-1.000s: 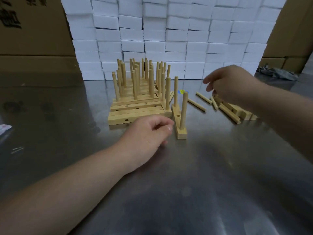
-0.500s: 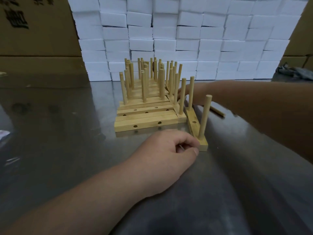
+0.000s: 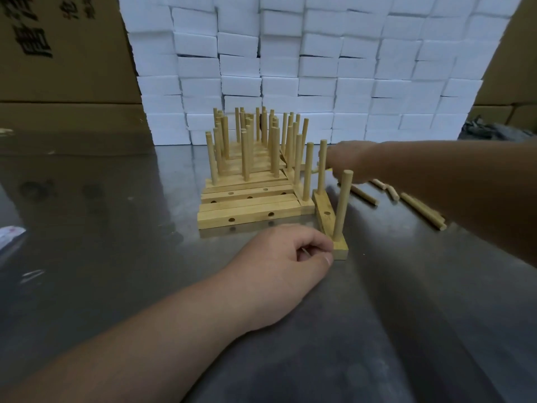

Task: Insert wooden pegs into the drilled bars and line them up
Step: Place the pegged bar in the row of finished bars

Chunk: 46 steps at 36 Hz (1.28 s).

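Observation:
A drilled bar [image 3: 325,213] lies on the steel table with one peg upright at each end and its middle hole bare. It angles away from the block of lined-up bars [image 3: 250,207], most of which carry upright pegs. My left hand [image 3: 287,266] rests on the table with curled fingers, thumb and forefinger pinching the bar's near left corner. My right hand [image 3: 347,161] reaches in from the right, just behind the bar's far peg [image 3: 322,167]. That peg and motion blur hide its fingertips. Loose pegs [image 3: 422,211] lie to the right, under my right forearm.
A wall of white foam blocks [image 3: 319,68] stands close behind the bars. Cardboard cartons [image 3: 58,68] flank it on both sides. A white scrap [image 3: 10,232] lies at the table's left edge.
My right hand left the loose pegs and came in behind the bar's far peg. The bar's near end swung right, away from the block, with my left hand following it.

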### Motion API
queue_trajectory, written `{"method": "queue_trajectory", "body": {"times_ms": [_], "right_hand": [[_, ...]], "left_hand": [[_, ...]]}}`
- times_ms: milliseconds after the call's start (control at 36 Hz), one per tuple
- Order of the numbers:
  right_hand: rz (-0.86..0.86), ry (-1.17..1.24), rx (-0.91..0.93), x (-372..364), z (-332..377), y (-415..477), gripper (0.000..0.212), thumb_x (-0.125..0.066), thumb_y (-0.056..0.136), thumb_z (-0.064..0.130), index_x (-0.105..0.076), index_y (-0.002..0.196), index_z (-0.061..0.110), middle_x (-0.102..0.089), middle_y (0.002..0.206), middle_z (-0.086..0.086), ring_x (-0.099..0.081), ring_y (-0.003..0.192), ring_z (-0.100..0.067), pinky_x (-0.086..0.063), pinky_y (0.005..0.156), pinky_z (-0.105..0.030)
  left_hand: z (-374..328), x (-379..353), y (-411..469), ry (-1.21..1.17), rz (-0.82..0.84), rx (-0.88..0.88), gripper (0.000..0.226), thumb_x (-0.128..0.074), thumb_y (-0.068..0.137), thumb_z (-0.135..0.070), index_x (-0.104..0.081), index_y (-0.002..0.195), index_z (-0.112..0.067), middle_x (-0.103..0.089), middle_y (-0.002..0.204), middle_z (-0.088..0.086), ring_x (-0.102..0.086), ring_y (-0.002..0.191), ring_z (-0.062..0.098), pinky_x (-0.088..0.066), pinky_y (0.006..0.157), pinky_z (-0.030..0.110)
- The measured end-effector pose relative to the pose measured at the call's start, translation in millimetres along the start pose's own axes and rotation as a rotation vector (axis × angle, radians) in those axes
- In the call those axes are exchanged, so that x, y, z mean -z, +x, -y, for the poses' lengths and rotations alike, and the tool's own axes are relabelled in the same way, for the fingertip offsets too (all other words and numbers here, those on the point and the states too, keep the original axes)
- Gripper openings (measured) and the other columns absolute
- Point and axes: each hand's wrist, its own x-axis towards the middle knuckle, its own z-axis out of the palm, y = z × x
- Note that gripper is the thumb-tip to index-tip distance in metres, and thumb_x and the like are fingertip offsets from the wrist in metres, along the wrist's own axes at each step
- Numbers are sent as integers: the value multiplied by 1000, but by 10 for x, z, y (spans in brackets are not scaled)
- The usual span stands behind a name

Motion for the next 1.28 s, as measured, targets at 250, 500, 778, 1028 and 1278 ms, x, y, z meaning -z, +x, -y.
{"method": "queue_trajectory", "body": {"times_ms": [250, 500, 778, 1028, 1278], "right_hand": [[-364, 126, -255, 161, -367, -555, 16, -35, 93, 20, -45, 83, 13, -48, 69, -5, -42, 60, -21, -28, 53, -30], [-301, 265, -30, 82, 469, -1834, 38, -39, 76, 53, -62, 100, 35, -64, 78, 8, -54, 66, -12, -39, 54, -23], [-305, 158, 96, -217, 591, -1718, 38, -33, 87, 52, -49, 120, 42, -60, 107, 11, -57, 99, -14, -42, 68, -27], [-207, 137, 49, -132, 545, -1546, 21, -40, 93, 32, -56, 107, 30, -61, 99, 2, -58, 90, -20, -48, 71, -33], [-174, 91, -90, -182, 447, -1113, 15, -39, 95, 30, -48, 84, 25, -52, 73, 1, -48, 67, -17, -34, 51, -29]], "left_hand": [[-17, -21, -8, 249, 111, -87, 38, -52, 88, -35, -55, 126, -32, -50, 115, -18, -43, 105, -2, -33, 93, 15], [-18, -34, 4, 328, 162, -95, 48, -48, 92, -37, -40, 140, -32, -39, 137, -19, -30, 122, -4, -19, 92, 7], [-36, -23, -3, 290, 149, -79, 8, -50, 90, -32, -54, 97, -33, -49, 98, -17, -45, 98, 6, -36, 86, 21], [-16, -27, 13, 324, 136, -50, 42, -50, 91, -37, -50, 132, -30, -44, 137, -15, -37, 125, 4, -25, 100, 16], [-10, -33, 18, 318, 117, -44, 41, -50, 91, -37, -51, 132, -30, -44, 137, -17, -36, 126, 1, -23, 100, 13]]}}
